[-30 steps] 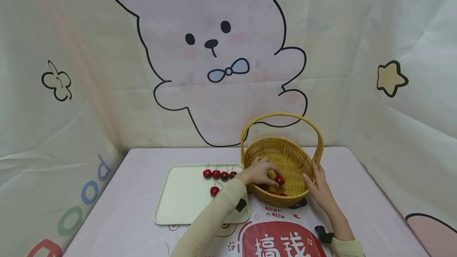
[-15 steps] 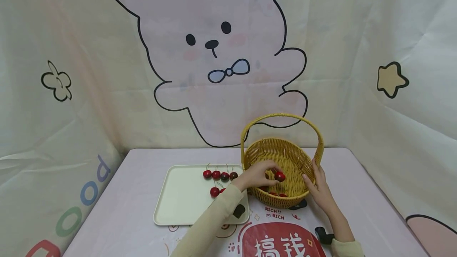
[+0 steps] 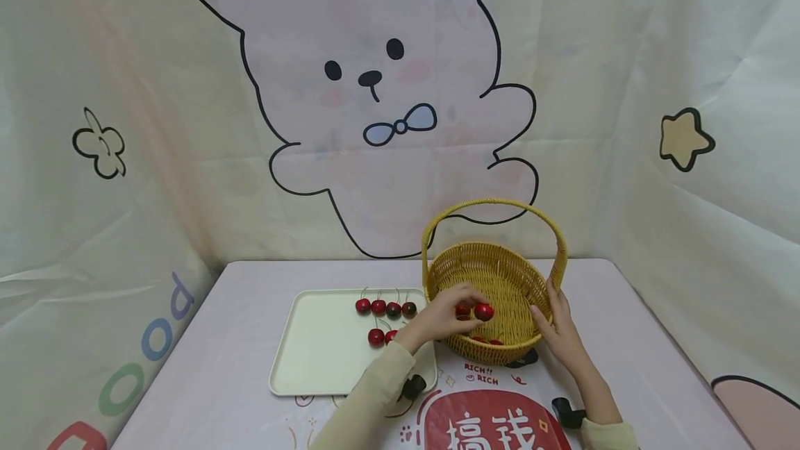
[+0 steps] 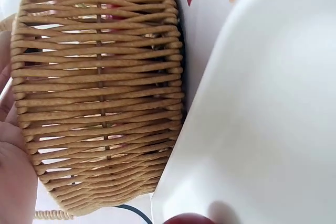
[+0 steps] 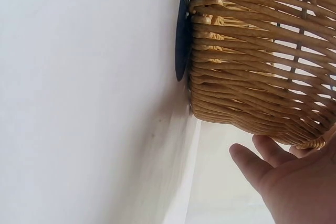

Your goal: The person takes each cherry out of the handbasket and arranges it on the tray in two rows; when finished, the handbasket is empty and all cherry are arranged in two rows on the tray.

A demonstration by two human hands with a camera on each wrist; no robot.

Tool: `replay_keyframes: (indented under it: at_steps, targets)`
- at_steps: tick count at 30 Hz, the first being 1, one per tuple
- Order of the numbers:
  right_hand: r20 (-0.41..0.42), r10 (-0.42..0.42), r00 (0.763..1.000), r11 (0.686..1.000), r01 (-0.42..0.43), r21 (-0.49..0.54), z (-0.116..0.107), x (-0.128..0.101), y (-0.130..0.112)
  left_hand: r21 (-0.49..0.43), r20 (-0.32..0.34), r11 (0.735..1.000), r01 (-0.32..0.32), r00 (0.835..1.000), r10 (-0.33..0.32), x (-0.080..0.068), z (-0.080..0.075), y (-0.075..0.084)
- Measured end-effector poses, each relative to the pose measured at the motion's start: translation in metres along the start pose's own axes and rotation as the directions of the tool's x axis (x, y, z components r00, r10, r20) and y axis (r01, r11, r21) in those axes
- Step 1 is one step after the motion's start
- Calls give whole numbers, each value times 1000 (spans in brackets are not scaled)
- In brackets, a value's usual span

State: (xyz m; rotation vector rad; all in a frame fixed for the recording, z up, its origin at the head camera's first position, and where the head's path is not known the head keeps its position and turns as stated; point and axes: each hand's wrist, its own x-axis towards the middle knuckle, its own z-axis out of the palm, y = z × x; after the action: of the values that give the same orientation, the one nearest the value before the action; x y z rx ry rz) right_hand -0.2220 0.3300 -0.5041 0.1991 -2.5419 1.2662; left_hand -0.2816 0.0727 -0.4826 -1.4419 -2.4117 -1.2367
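A round yellow wicker basket (image 3: 506, 283) stands just right of a rectangular white tray (image 3: 319, 342) (round red cherries (image 3: 376, 337) lie in both).

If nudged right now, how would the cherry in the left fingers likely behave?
The cherry would probably roll, being round. Its shiny surface may make it slippery. It looks small beside the left hand, so likely light.

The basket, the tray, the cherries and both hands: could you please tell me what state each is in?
Basket: handle raised, some cherries inside.
Tray: lying flat.
Tray cherries: back four in a row, stems on.
Left hand: pinching a cherry.
Right hand: holding the basket's right side.
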Motion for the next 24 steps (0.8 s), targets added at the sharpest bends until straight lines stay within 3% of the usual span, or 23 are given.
replay_keyframes:
  at_steps: [8, 13, 19, 24]
  targets:
    - [3, -4, 1000, 1000, 4, 9, 1, 2, 1, -53, -61, 998, -17, 998, 14, -17, -4, 4]
    - [2, -8, 1000, 1000, 8, 15, 1, 2, 1, -20, -89, 1000, -24, 996, 23, -27, -8, 8]
    - [-5, -7, 1000, 1000, 7, 17, 0, 0, -2, 10, -99, 1000, 12, 995, -10, -38, -15, 15]
    - [-4, 1, 1000, 1000, -1, 12, 0, 0, -1, 64, -102, 998, -25, 994, 32, -47, -20, 20]
